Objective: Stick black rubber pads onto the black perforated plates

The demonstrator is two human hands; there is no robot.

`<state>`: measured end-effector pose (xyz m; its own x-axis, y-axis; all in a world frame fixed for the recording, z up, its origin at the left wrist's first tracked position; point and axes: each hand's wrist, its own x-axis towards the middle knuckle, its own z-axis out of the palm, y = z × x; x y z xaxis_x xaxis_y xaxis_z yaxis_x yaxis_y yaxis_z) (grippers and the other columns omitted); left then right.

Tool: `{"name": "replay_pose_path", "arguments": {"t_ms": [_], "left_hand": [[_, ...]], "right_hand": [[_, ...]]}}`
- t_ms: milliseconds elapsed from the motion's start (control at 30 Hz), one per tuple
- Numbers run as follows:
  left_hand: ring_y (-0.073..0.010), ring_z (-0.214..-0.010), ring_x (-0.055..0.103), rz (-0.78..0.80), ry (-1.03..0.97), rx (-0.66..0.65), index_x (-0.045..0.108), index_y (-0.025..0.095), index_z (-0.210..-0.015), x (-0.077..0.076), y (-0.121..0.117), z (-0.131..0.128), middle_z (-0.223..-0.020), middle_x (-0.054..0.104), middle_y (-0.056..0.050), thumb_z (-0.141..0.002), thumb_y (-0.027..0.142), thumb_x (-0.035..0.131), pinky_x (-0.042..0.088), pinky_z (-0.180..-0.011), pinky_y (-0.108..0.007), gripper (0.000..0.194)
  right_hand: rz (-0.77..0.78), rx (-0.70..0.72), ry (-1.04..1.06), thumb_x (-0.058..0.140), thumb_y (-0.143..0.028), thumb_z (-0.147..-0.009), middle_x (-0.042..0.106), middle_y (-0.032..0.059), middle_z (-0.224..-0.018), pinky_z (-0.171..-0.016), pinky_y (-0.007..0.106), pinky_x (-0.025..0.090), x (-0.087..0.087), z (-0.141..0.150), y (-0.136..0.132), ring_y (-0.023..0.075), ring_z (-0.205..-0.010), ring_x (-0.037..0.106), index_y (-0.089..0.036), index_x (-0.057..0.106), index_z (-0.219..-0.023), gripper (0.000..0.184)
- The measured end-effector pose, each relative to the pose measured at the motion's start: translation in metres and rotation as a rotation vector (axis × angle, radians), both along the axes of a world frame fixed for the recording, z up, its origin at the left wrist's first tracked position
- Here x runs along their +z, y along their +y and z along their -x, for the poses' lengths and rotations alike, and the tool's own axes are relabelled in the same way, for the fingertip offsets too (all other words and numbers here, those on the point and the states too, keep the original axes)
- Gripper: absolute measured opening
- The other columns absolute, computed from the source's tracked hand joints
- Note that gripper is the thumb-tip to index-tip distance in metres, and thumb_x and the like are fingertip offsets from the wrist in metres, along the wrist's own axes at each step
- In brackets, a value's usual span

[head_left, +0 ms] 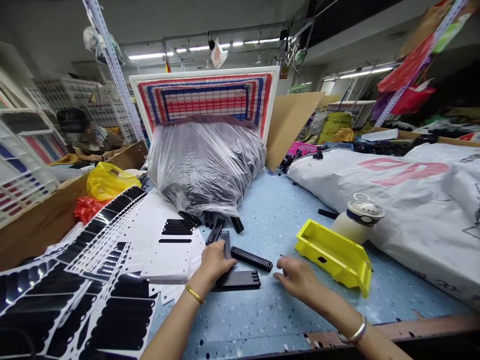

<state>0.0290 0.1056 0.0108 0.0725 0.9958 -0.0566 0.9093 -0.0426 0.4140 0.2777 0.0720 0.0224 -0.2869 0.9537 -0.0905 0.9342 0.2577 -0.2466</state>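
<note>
My left hand (pixel 214 263) is closed around a flat black strip with a toothed end (pixel 226 241), which sticks up past the fingers. Under and beside that hand lies another flat black toothed piece (pixel 240 279) on the blue tabletop. Between my two hands rests a black bar with a perforated pattern (pixel 252 258). My right hand (pixel 296 276) hovers to its right with loosely bent fingers apart, and nothing shows between them. More black bars (pixel 215 231) lie beyond the left hand, by the mouth of a clear plastic bag (pixel 206 165) full of dark pieces.
Sheets of black stickers (pixel 123 310) cover the left side. At right stand a yellow bin (pixel 333 255) and a pale bottle (pixel 356 220), beside a large white sack (pixel 375 175). A striped-lined crate (pixel 204 72) stands behind the bag. Another person (pixel 93 140) sits at far left.
</note>
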Motion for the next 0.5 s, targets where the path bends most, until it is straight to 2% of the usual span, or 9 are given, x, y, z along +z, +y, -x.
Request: {"name": "replay_pose_path", "arguments": {"t_ms": [67, 133, 233, 367, 500], "left_hand": [[-0.0278, -0.099, 0.068, 0.004, 0.010, -0.006, 0.065, 0.017, -0.109, -0.001, 0.003, 0.001, -0.104, 0.074, -0.012, -0.072, 0.033, 0.072, 0.050, -0.082, -0.031, 0.041], [-0.0272, -0.100, 0.068, 0.006, 0.024, -0.006, 0.064, 0.017, -0.113, 0.000, 0.004, 0.005, -0.104, 0.074, -0.011, -0.075, 0.024, 0.068, 0.049, -0.084, -0.032, 0.039], [-0.0268, -0.099, 0.068, -0.001, 0.033, -0.024, 0.064, 0.018, -0.114, 0.005, 0.001, 0.015, -0.103, 0.074, -0.010, -0.076, 0.019, 0.065, 0.049, -0.085, -0.032, 0.038], [-0.0241, -0.108, 0.064, -0.045, 0.010, -0.077, 0.065, 0.019, -0.114, 0.012, -0.019, 0.027, -0.111, 0.072, -0.009, -0.081, 0.018, 0.059, 0.047, -0.094, -0.031, 0.033], [-0.0253, -0.106, 0.065, -0.007, -0.046, -0.192, 0.064, 0.018, -0.120, 0.008, -0.049, 0.033, -0.114, 0.071, -0.009, -0.072, 0.020, 0.069, 0.048, -0.095, -0.033, 0.047]], "right_hand": [[0.018, 0.042, 0.008, 0.060, -0.021, -0.082, 0.072, 0.0114, -0.090, -0.075, 0.034, 0.047, -0.001, 0.013, -0.007, 0.0282, -0.085, 0.068, -0.016, 0.071, -0.091, 0.015], [0.032, 0.111, 0.045, 0.062, -0.024, -0.082, 0.072, 0.0111, -0.097, -0.078, 0.032, 0.047, -0.002, 0.029, -0.013, 0.0273, -0.090, 0.068, -0.017, 0.069, -0.103, 0.023], [0.048, 0.181, 0.066, 0.058, -0.031, -0.089, 0.072, 0.0129, -0.102, -0.078, 0.033, 0.046, -0.005, 0.048, -0.015, 0.0280, -0.093, 0.068, -0.017, 0.064, -0.113, 0.029], [0.066, 0.164, 0.055, 0.058, -0.031, -0.090, 0.072, 0.0139, -0.097, -0.076, 0.034, 0.046, -0.014, 0.051, -0.014, 0.0287, -0.092, 0.068, -0.016, 0.065, -0.099, 0.019], [0.031, 0.107, 0.075, 0.067, -0.021, -0.079, 0.071, 0.0112, -0.098, -0.077, 0.033, 0.046, -0.022, 0.040, -0.024, 0.0275, -0.092, 0.066, -0.017, 0.061, -0.095, 0.018]]}}
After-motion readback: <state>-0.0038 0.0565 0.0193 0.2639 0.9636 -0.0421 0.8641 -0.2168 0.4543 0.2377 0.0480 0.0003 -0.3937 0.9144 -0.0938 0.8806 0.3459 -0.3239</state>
